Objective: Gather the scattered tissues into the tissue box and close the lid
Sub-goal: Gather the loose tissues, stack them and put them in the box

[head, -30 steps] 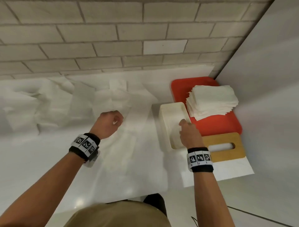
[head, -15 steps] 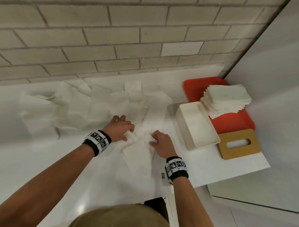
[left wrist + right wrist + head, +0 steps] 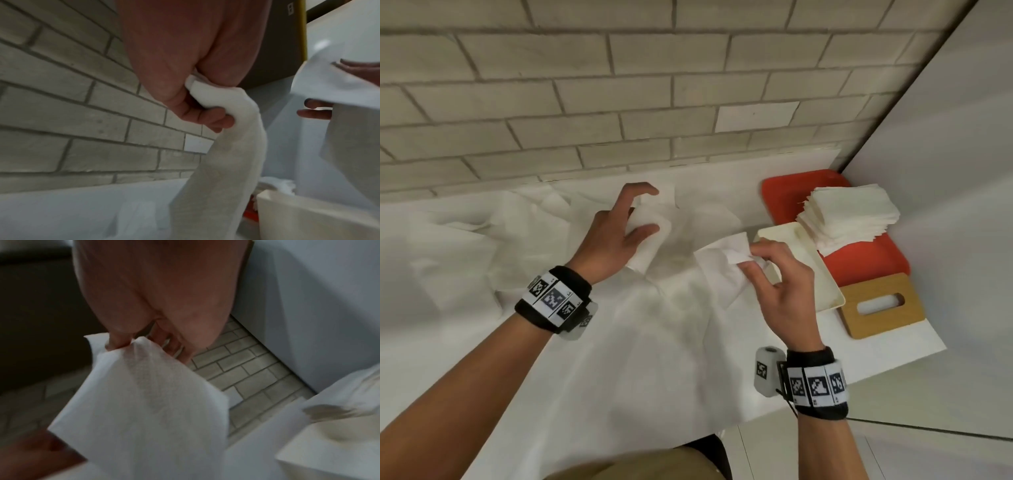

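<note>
My left hand (image 3: 645,214) grips a white tissue (image 3: 645,240) lifted off the counter; in the left wrist view this tissue (image 3: 218,159) hangs from the curled fingers (image 3: 207,116). To its right, my right hand (image 3: 751,255) pinches a second tissue (image 3: 722,263) by its top edge, just left of the open cream tissue box (image 3: 806,274). In the right wrist view that tissue (image 3: 144,402) dangles in front of the box (image 3: 329,451). The wooden lid (image 3: 880,306) with its slot lies flat beside the box. Several loose tissues (image 3: 469,240) lie spread over the counter.
A red tray (image 3: 866,262) in the back right corner carries a stack of folded tissues (image 3: 849,212). A brick wall stands behind the counter and a white panel (image 3: 945,171) closes the right side. The counter's front edge (image 3: 825,390) is near my right wrist.
Both hands have risen from the counter, each lifting a tissue. The right hand, earlier at the box and then down on the tissues, now holds its tissue up beside the box.
</note>
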